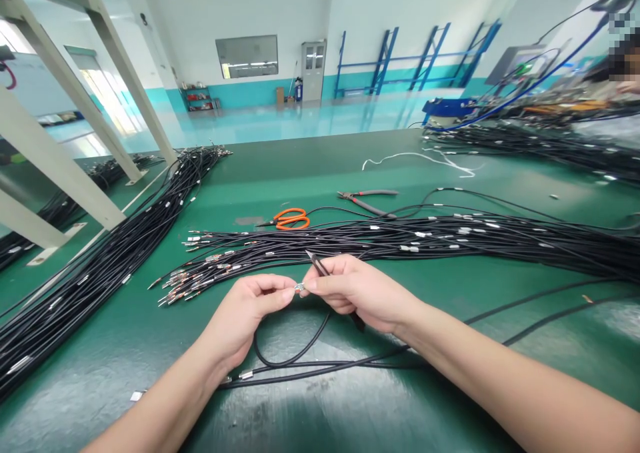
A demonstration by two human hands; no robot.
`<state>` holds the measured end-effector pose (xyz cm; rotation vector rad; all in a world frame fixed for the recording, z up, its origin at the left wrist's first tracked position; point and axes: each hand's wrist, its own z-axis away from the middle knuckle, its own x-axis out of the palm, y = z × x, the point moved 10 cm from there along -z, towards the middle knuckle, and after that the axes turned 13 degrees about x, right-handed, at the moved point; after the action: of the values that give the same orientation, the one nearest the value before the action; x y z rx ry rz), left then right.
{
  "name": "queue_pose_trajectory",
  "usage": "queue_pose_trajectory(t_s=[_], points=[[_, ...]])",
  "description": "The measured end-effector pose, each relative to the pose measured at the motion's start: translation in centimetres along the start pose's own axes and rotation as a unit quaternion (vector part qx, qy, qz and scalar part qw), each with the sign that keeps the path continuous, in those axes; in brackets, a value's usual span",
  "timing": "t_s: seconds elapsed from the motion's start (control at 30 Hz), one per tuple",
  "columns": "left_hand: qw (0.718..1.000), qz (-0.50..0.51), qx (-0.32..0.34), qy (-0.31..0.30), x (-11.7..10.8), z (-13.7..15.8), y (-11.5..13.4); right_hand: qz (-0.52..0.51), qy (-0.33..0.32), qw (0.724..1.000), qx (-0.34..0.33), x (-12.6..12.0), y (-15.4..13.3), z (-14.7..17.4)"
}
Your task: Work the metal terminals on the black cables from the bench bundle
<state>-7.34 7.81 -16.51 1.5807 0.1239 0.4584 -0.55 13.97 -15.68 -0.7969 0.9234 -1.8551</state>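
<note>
A long bundle of black cables (130, 253) crosses the green table (280, 166) at 10 o'clock from the small wire end (299, 288). The left hand (253, 300), at 9 o'clock, pinches that end between thumb and forefinger. Orange-handled scissors (291, 218) lie at 12 o'clock. At 3 o'clock, the right hand (350, 286) has its thumb and finger closed on the same end, also gripping a dark pointed tool (320, 265) aimed toward 11. Grey-handled cutters (350, 196) rest between 1 and 2 o'clock, a 2nd cable bundle (450, 233) between 2 and 3.
</note>
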Motion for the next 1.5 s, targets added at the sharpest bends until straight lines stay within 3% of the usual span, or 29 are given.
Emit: queue_pose_trajectory(t_s=[0.53,0.73,0.83,0.9,0.97,1.07,1.27,1.4,1.5], points=[[0.999,-0.023,0.002,0.041,-1.1,-0.1,0.0,0.004,0.002,1.000,-0.003,-0.4,0.0,-0.1],[0.987,-0.150,0.043,0.039,-1.2,0.0,1.1,0.013,0.001,1.000,-0.011,-0.5,0.1,-0.3],[0.975,-0.218,0.033,0.027,-1.2,0.1,1.2,0.090,0.049,0.993,-0.060,-1.1,-1.0,0.1],[0.972,-0.229,0.035,0.042,-2.0,0.2,1.6,0.197,0.121,0.964,-0.128,-1.5,-2.5,1.1],[0.977,-0.193,0.046,0.078,-3.2,0.3,2.0,0.318,0.171,0.912,-0.196,-1.0,-3.8,2.2],[0.988,-0.076,0.036,0.131,-5.2,0.5,1.9,0.458,0.157,0.835,-0.262,1.4,-3.8,3.2],[0.968,0.178,0.026,0.174,-6.5,0.5,2.2,0.608,0.166,0.740,-0.234,3.0,-1.7,2.3],[0.936,0.288,0.094,0.182,-7.6,-0.3,3.4,0.641,0.135,0.717,-0.238,3.6,-1.7,2.4],[0.922,0.274,0.137,0.236,-9.6,-0.3,3.8,0.622,0.112,0.733,-0.252,3.5,-2.8,3.4]])
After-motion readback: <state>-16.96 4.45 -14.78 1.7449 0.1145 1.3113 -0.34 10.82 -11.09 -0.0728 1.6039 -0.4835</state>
